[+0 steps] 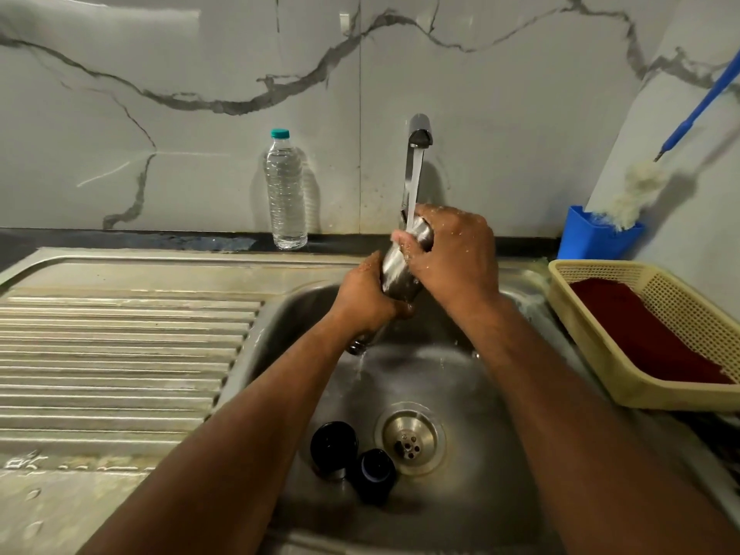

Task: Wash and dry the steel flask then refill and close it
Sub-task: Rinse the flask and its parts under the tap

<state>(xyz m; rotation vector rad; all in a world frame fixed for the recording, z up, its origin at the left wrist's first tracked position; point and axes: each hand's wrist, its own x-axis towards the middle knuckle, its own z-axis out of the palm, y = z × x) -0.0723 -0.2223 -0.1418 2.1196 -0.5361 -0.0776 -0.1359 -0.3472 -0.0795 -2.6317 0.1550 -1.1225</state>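
- The big steel sink (280, 314) fills the bottom of the view, with its ridged draining board at 9 o'clock.
- A yellow basket (592, 338) with a red cloth (648, 338) in it sits at 3 o'clock, on the counter just beside the sink.
- The tap (418, 134) stands at 12 o'clock and water is running down from it.
- A clear water bottle (285, 190) with a green cap stands by the wall at 11 o'clock, near the tap.
- A blue holder (576, 238) with a fluffy brush (636, 190) leans at 2 o'clock.
- The flask (400, 270) is in the middle, tilted under the running water, with its mouth pointing down and water spilling out.
- The right hand (456, 254) has its fingers curled round the top end of the flask.
- The left hand (364, 294) has its fingers wrapped round the lower part of the flask.
- Two dark lids (334, 442) lie in the sink at 6 o'clock, just beside the drain (408, 436).
- I think this is the washing step, rinsing the soap off.
- Next, I think the hands must turn the flask so water reaches every side, then shake it out.
- Drying, filling and closing are not yet done.
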